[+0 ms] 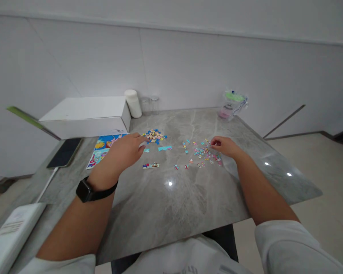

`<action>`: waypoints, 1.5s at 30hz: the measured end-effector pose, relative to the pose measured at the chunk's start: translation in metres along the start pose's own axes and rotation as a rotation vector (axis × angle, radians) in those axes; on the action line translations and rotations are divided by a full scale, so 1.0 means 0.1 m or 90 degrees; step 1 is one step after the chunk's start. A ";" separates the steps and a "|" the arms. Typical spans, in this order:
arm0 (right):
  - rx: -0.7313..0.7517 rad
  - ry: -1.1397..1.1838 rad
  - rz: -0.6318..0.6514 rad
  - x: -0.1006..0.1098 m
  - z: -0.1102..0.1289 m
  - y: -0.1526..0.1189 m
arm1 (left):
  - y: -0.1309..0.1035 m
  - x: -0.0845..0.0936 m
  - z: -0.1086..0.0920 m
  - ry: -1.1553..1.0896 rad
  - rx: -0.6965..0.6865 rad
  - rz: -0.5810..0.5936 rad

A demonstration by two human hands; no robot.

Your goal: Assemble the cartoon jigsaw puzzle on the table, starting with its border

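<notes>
We find small pastel jigsaw pieces [200, 152] beside curled right hand [226, 146], towards grey worktop's [194, 201] right edge; left hand [128, 150] bent, grips indeterminable.

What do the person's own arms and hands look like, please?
The left hand and right hand wear no gloves. A black watch with a rounded, square face and black band is on the left wrist; none is on the right. The sleeves are whitish and leave the forearms bare.
</notes>
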State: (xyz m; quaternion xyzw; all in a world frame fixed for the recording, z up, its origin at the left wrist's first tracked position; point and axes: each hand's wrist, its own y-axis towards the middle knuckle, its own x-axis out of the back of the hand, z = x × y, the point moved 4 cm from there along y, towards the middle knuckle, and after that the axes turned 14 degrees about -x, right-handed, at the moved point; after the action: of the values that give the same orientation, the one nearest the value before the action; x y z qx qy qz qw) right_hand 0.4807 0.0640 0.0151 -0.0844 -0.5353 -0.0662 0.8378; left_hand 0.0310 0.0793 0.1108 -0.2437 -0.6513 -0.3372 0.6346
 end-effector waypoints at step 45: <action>0.206 -0.060 0.137 -1.40 2.79 0.38 | 0.14 -0.89 0.40 -0.081 -0.018 0.103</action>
State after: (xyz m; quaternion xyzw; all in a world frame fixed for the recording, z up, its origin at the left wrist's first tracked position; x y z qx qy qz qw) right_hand 0.1824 0.1635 0.0009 -0.0083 -0.5656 0.1150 0.8166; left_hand 0.0222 0.1282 0.0255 -0.3251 -0.6638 -0.2776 0.6137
